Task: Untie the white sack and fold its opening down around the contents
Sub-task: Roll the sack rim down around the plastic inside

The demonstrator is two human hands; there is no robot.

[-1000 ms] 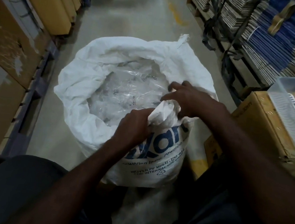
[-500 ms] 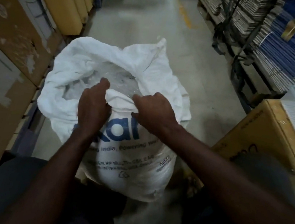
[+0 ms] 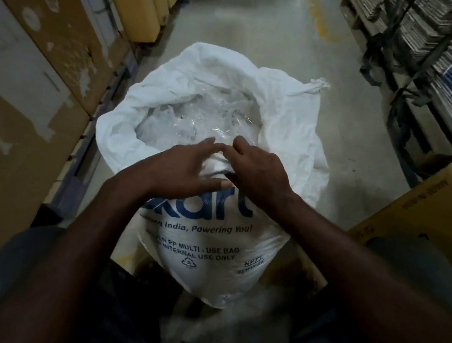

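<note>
The white sack [image 3: 204, 243] stands upright on the floor between my knees, blue print facing me. Its mouth is wide open, and the rim is rolled outward in a thick fold around the far and side edges. Clear plastic packets [image 3: 203, 117] fill the inside. A knotted corner of fabric [image 3: 318, 85] sticks out at the far right. My left hand [image 3: 185, 166] lies over the near rim with fingers stretched apart, holding nothing. My right hand [image 3: 256, 172] sits beside it, fingers curled onto the near rim fold.
Tall cardboard boxes [image 3: 29, 90] line the left side on a pallet. A yellow-brown carton [image 3: 427, 213] stands close on the right. Strapped stacks of flattened cartons [image 3: 445, 70] fill the far right. A concrete aisle [image 3: 252, 17] runs ahead past the sack.
Both hands gripped the near rim and pushed it down. Now the left hand has let go and spread, the hands are closer together, and the sack mouth gapes wider.
</note>
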